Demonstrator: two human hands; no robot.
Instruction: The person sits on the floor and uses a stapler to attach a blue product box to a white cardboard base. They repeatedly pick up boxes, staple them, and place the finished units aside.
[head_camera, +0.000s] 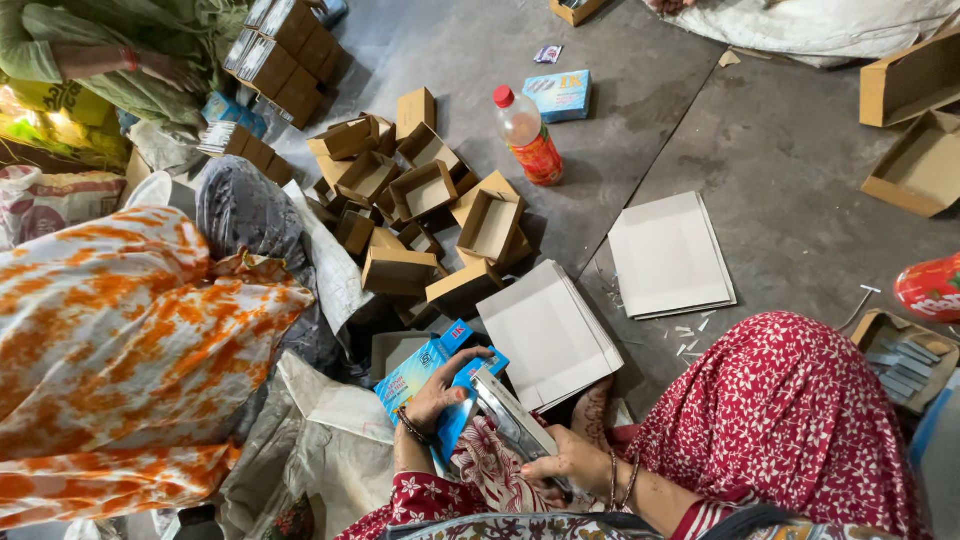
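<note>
1. I see the left hand (437, 392) resting on a blue printed flat carton (425, 372) held over the lap; its fingers are closed over the top edge, thumb underneath, so it is gripping the carton.
2. The right hand (566, 462) is wrapped around the handle end of a long metal stapler (513, 418), fingers curled tight on it. The stapler's nose points up-left and lies just beside, perhaps touching, the blue carton's right edge. I cannot tell whether it is biting the card.
3. Done so far, judging from how things lie: a heap of open brown boxes (420, 190) sits on the grey floor (790, 150) ahead of the hands, tumbled at odd angles, some on their sides. Further up-left, neat rows of stacked boxes (285, 55) stand near another person's arm (95, 62).
4. Left, as I read it: two stacks of white flat sheets (548, 335) (668, 255) lie on the floor, one touching the near edge of the heap, the other well apart to the right. Another blue carton (558, 95) lies flat beyond the bottle.
5. Supplies: a shallow tray of grey staple strips (905, 362) sits at the right, beside the red patterned knee; loose strips are scattered near the white sheets.
6. Other: a plastic bottle with orange drink and red cap (528, 137) stands between the heap and the far blue carton. A person in orange-and-white cloth (120, 340) sits at the left.
7. My judgement: work is midway, with one carton in hand, many boxes formed and a fair stock of flats unused.
</note>
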